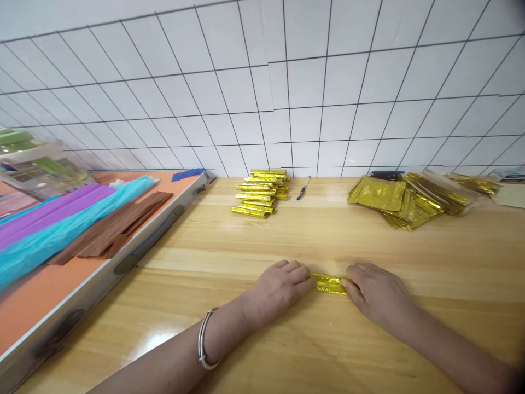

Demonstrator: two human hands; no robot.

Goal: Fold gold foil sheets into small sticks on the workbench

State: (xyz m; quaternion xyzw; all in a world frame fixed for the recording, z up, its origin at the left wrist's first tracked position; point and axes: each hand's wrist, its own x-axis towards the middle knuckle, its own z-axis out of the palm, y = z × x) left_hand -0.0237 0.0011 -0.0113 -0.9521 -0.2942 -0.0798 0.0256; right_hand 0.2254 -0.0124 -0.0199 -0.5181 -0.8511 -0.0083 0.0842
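A narrow strip of shiny gold foil [330, 284] lies low over the wooden table between my two hands. My left hand [283, 287] has its fingers closed on the strip's left end, with a silver bangle on that wrist. At the other end, my right hand [375, 290] pinches the foil between thumb and fingers. Both ends of the strip are hidden under the fingers. Beyond my hands, several folded gold foil strips [258, 194] are stacked near the wall. Farther right lies a pile of flat gold foil pieces [379, 194].
A pen [304, 187] lies between the foil stacks. On the left, a raised orange surface [135, 230] with a thick edge bears brown crepe paper [118, 227], turquoise and purple strips, and a clear plastic box [45, 167]. A white tiled wall [307, 82] closes the back.
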